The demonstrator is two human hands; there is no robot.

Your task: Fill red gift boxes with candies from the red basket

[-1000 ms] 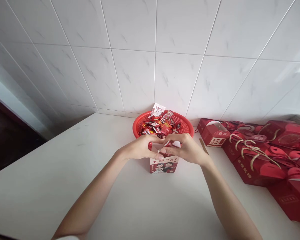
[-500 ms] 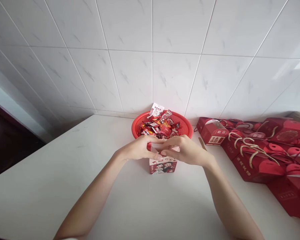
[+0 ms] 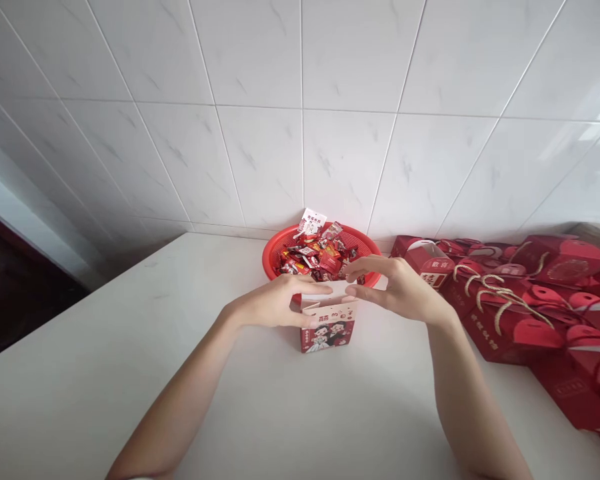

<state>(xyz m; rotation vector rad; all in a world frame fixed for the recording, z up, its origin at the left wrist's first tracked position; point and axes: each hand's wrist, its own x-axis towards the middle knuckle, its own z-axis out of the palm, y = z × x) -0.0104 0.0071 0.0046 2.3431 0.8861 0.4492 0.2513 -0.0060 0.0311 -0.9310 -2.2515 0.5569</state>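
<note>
Okay, box [image 3: 327,336] stands formed, top not yet closed; left hand [image 3: 275,301] over its left side, grip unclear; right hand [image 3: 405,288] spread by its right; candies [image 3: 325,259] in basket [image 3: 271,257] behind it.

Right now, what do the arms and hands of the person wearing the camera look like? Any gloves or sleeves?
The left hand and right hand are bare: no gloves, and I see no rings, watch or bracelet. No sleeves cover the forearms. A pale sliver at the bottom edge might be a sleeve.
</note>
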